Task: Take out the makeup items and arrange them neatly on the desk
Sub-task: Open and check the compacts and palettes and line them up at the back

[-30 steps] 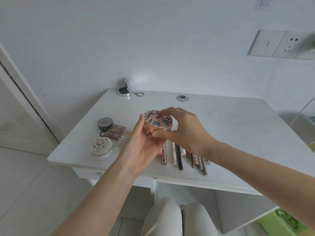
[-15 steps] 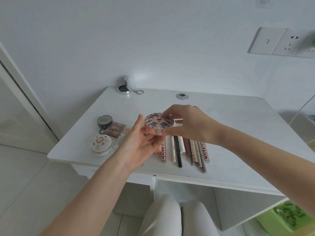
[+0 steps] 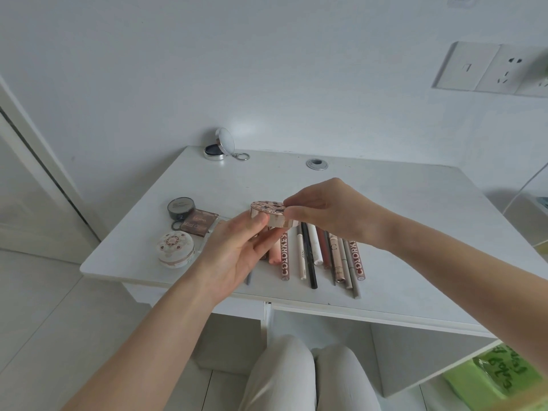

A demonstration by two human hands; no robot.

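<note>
A round rose-gold compact point(image 3: 268, 213) with a patterned lid is held level above the white desk point(image 3: 415, 221). My left hand point(image 3: 234, 250) touches its left side with thumb and fingertips, palm up beneath it. My right hand point(image 3: 329, 213) pinches its right edge. Below lies a row of pens and tubes point(image 3: 323, 256), side by side near the front edge. At the left stand a white round jar point(image 3: 175, 250), a brown palette point(image 3: 198, 223) and a dark round tin point(image 3: 181, 207).
An open silver mirror case point(image 3: 221, 148) with a key ring sits at the desk's back edge, beside a cable grommet point(image 3: 317, 164). Wall sockets point(image 3: 492, 69) are at the upper right. A green box point(image 3: 501, 378) lies on the floor at the right. My knees are under the desk.
The compact has tipped from showing its patterned top to lying nearly level and has sunk a little toward the desk. My right hand has drawn back to its right edge.
</note>
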